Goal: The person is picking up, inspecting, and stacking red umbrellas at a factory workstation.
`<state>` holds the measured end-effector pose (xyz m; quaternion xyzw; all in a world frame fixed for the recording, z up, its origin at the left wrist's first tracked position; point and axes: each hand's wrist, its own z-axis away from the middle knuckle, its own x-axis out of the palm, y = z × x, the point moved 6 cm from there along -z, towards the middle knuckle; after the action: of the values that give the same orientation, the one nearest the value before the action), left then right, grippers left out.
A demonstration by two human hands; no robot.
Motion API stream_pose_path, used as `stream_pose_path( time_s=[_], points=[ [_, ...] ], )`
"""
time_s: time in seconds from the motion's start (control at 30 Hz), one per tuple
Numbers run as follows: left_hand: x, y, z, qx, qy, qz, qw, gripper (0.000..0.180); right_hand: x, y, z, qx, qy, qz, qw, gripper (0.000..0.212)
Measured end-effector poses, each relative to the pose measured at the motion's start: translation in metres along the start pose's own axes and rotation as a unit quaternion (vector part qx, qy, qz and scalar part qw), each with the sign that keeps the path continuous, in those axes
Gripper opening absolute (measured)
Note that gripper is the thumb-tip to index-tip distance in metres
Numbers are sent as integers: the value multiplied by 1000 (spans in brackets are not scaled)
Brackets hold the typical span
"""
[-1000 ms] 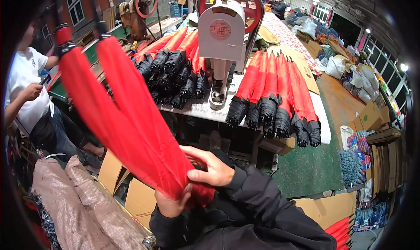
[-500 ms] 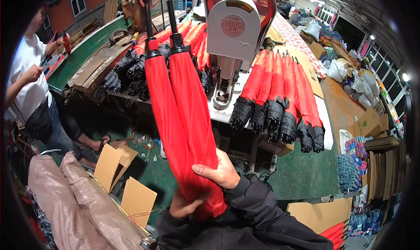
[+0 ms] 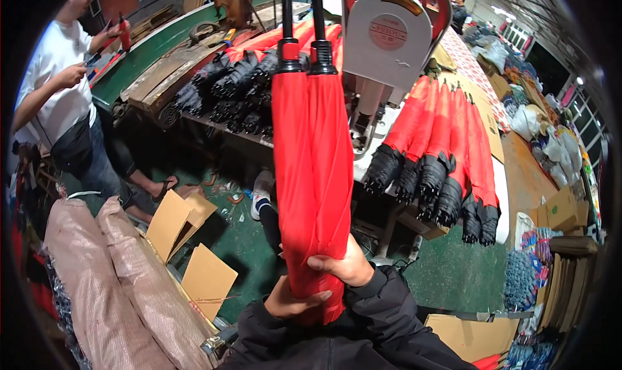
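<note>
Two folded red umbrellas (image 3: 312, 169) stand nearly upright and side by side before me, their black shafts pointing away. My right hand (image 3: 350, 263) is closed round them from the right, thumb across the red cloth. Lower down, my left hand (image 3: 295, 299) grips the same pair from the left, its thumb laid over the front. Some fingers of both hands are hidden behind the cloth. Beyond the umbrellas rises a white machine head (image 3: 389, 43) with a red wheel guard. Right of it, several red umbrellas with black ends (image 3: 437, 156) lie in a row.
More umbrellas (image 3: 240, 85) are piled left of the machine. Woven sacks (image 3: 84, 273) and cardboard flaps (image 3: 207, 279) occupy the lower left. A person in a white shirt (image 3: 61, 65) stands at the far left, holding a small red item. Boxes and bundles line the right side.
The umbrella pair has swung from leaning left to nearly upright. My left hand, blurred low on the cloth before, now plainly clasps the pair. The surroundings have shifted within the view.
</note>
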<state>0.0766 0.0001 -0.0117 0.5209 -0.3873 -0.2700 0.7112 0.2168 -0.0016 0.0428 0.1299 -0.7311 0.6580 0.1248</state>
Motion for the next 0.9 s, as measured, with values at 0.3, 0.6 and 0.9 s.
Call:
stream_pose_path(
  time_s=[0.3, 0.6, 0.9],
  points=[
    [6, -7, 2, 32, -28, -13, 999, 48, -9, 16, 1, 22, -43, -57, 997, 55],
    [8, -6, -3, 66, 11, -4, 998, 59, -3, -7, 6, 9, -4, 31, 999, 67],
    [12, 9, 24, 189, 186, -247, 932, 97, 0, -36, -14, -38, 30, -28, 998, 48]
  ],
)
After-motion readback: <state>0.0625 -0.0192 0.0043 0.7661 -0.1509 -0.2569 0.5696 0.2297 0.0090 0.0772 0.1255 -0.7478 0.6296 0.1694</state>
